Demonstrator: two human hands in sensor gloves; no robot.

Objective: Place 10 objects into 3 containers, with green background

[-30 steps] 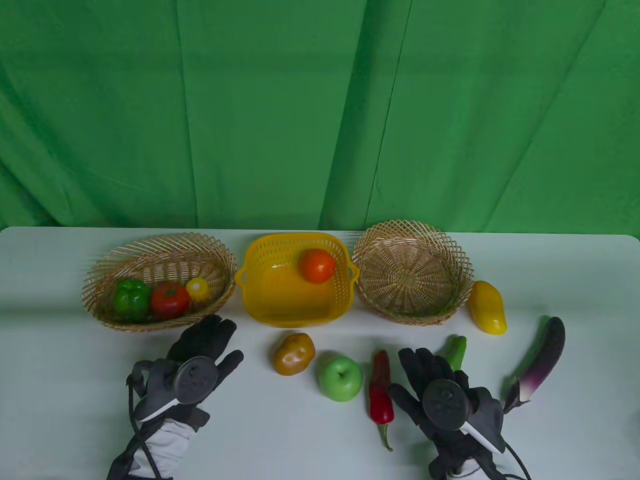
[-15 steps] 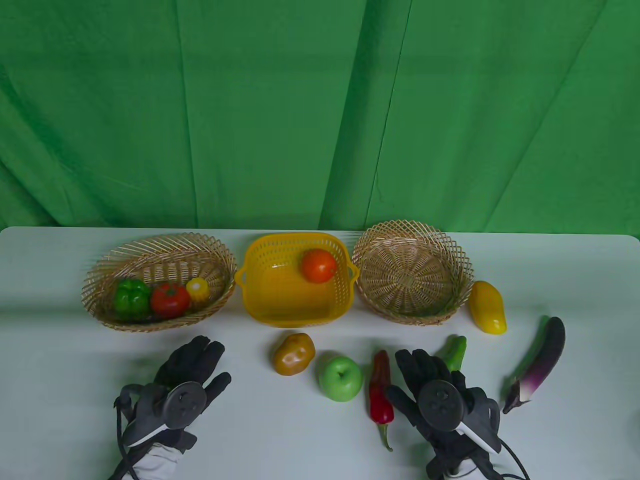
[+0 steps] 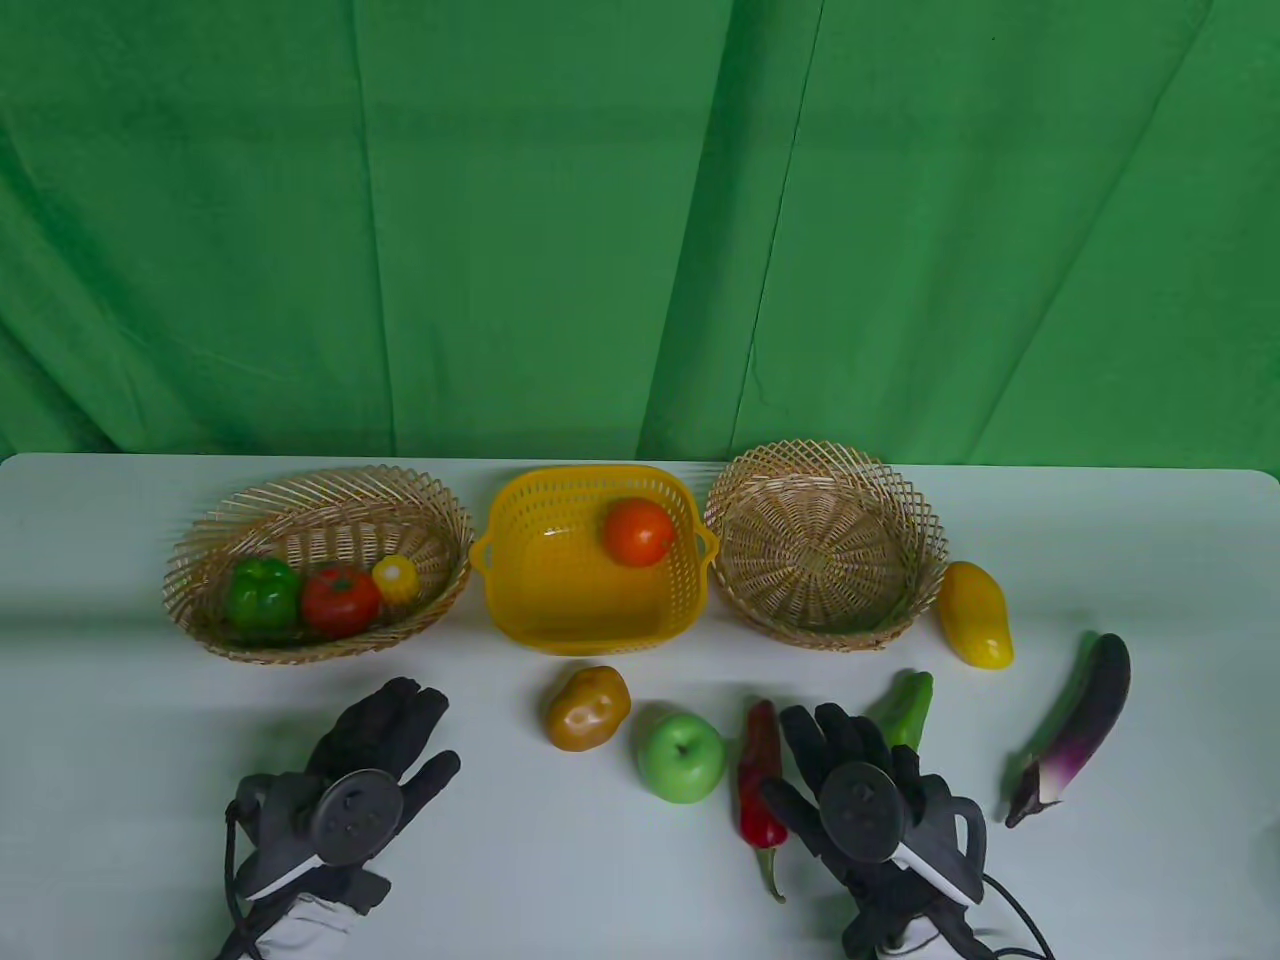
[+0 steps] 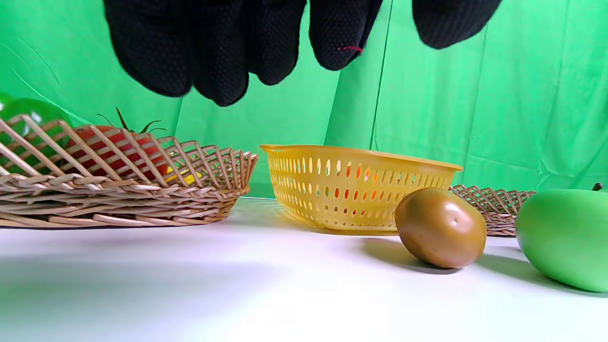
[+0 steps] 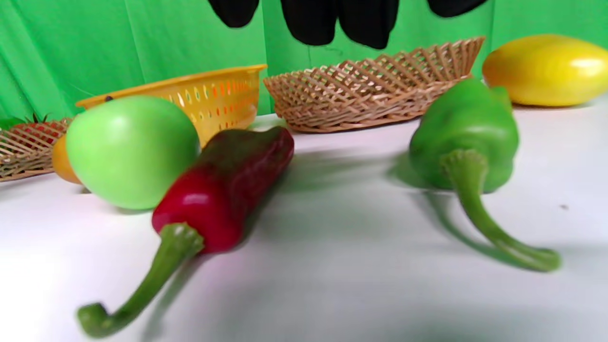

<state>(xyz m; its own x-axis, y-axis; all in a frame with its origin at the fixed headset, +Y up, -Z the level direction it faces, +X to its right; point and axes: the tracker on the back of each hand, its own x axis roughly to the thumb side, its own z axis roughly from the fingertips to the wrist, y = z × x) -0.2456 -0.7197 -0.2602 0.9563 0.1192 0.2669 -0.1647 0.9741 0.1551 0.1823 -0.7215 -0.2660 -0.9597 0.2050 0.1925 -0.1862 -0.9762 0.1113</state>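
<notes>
Ten objects and three containers lie on the white table (image 3: pixel 120 700) before a green backdrop (image 3: pixel 600 220); at the left, the oval wicker basket (image 3: pixel 320 500) holds a green bell pepper (image 3: pixel 262 592), a red tomato (image 3: pixel 340 600) and a small yellow pepper (image 3: pixel 396 577), side by side; the left hand (image 3: pixel 355 770) hovers near that basket's front, fingers (image 4: pixel 218 57) spread apart and gripping nothing; the yellow plastic basket (image 3: pixel 560 610) in the middle holds an orange tomato (image 3: pixel 637 532) in its far right corner; in front of it on the table lie a brown potato (image 3: pixel 588 708) and, just beside it, a green apple (image 3: pixel 681 757); then a red chili (image 3: pixel 760 775), stem toward the near edge; the right hand (image 3: pixel 865 800) is between the red chili and a green chili (image 3: pixel 908 705), open and empty, partly covering the green chili in the table view; the round wicker basket (image 3: pixel 905 500) stands behind; a yellow mango (image 3: pixel 976 614) lies just beside its right rim; a purple eggplant (image 3: pixel 1075 730) lies farthest right, well apart from the baskets.
</notes>
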